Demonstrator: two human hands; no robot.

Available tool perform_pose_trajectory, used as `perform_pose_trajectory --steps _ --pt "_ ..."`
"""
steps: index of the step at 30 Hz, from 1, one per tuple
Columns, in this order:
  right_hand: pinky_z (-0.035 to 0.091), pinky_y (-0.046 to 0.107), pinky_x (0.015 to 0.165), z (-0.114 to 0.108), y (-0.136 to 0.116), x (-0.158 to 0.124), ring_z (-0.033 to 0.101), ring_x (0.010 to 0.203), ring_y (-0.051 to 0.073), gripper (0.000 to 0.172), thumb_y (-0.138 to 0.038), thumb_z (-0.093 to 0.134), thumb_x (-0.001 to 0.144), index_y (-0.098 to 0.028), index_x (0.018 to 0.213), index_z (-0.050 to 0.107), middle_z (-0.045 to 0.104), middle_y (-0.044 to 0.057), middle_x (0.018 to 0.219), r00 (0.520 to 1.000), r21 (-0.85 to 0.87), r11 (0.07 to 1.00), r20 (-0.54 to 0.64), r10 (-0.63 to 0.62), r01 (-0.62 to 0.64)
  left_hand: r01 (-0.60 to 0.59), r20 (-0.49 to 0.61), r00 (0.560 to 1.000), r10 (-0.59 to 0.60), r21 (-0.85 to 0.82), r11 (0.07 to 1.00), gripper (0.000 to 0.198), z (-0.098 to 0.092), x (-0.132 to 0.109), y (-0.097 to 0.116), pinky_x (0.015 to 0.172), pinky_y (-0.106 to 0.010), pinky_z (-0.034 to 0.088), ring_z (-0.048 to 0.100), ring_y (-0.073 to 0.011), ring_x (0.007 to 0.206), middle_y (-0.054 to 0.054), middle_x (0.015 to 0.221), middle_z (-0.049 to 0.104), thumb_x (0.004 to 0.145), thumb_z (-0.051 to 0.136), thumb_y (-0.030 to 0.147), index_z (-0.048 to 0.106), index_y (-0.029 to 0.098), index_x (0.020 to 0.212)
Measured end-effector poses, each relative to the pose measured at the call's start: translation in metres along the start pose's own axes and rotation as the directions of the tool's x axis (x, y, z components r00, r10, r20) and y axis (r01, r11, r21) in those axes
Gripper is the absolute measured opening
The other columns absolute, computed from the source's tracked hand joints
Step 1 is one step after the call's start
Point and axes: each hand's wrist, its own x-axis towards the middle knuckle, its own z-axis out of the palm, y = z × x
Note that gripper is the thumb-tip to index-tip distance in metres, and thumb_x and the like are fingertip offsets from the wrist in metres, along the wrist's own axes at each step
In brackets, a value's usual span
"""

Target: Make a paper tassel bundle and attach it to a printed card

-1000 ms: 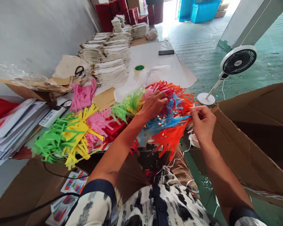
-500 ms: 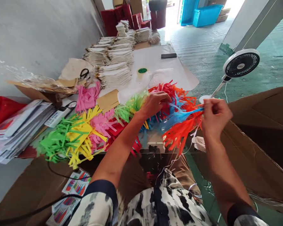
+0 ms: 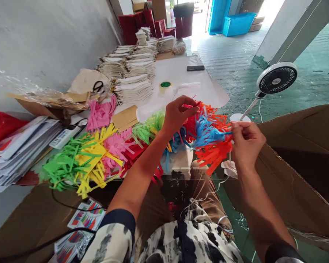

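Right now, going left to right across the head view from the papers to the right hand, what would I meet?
Papers, green strips, yellow strips, pale-green strips, left hand, light-blue strips, right hand.

I can see a blue tassel [image 3: 207, 133] held out sideways, its gathered end pinched in the right hand [image 3: 247, 144], its thin strips splayed leftward. Bright orange fringe [image 3: 211, 157] fans out around it, and red fringe [image 3: 191, 126] bunches beside the left hand [image 3: 178, 114].
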Motion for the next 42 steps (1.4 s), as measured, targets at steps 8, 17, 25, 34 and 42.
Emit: perform_pose_trajectory --steps 8,17,25,34,42 --pt "0.04 0.03 0.058 0.021 -0.042 -0.011 0.052 0.058 0.012 0.015 -0.039 0.078 0.093 -0.025 0.093 0.082 0.072 -0.001 0.074 0.986 0.065 0.996 0.146 -0.078 0.069 0.056 0.152 0.985 -0.078 0.142 0.988 0.018 0.024 -0.04 0.039 0.045 -0.025 0.041 0.057 -0.0086 0.047 0.005 0.058 0.062 0.085 0.085 0.032 0.072 0.021 0.09" --pt "0.035 0.027 0.055 0.001 -0.038 -0.03 0.046 0.058 0.012 0.016 -0.039 0.077 0.093 -0.027 0.1 0.085 0.06 -0.003 0.065 0.899 -0.097 0.995 0.435 0.052 -0.011 0.174 0.197 0.963 -0.184 0.068 0.982 0.032 0.023 -0.087 0.013 0.047 -0.022 0.029 0.042 -0.0044 0.05 0.005 0.066 0.063 0.081 0.088 0.045 0.072 0.019 0.087" --pt "0.037 0.026 0.054 0.007 -0.039 -0.036 0.051 0.059 0.012 0.023 -0.043 0.073 0.094 -0.021 0.098 0.082 0.068 0.0 0.074 0.855 -0.111 0.985 0.49 0.168 -0.131 0.37 0.212 0.919 -0.334 -0.164 0.914 0.045 0.024 -0.108 0.002 0.044 -0.02 0.032 0.046 -0.0034 0.049 0.006 0.071 0.062 0.072 0.095 0.051 0.068 0.019 0.09" --pt "0.041 0.029 0.06 0.014 -0.038 -0.042 0.055 0.062 0.014 0.026 -0.046 0.07 0.096 -0.022 0.097 0.081 0.071 0.0 0.075 0.885 -0.155 0.984 0.443 0.145 -0.083 0.404 0.114 0.915 -0.388 -0.23 0.885 0.042 0.019 -0.108 0.009 0.044 -0.022 0.042 0.051 -0.0055 0.049 0.004 0.074 0.063 0.077 0.089 0.051 0.063 0.021 0.088" --pt "0.041 0.029 0.059 0.011 -0.047 -0.05 0.056 0.059 0.013 0.03 -0.05 0.072 0.096 -0.022 0.096 0.081 0.075 0.001 0.075 0.872 -0.256 0.964 0.452 0.19 -0.077 0.359 -0.017 0.931 -0.364 -0.134 0.924 0.032 0.018 -0.107 0.007 0.042 -0.019 0.033 0.046 -0.0043 0.049 0.007 0.071 0.057 0.081 0.081 0.044 0.06 0.02 0.087"
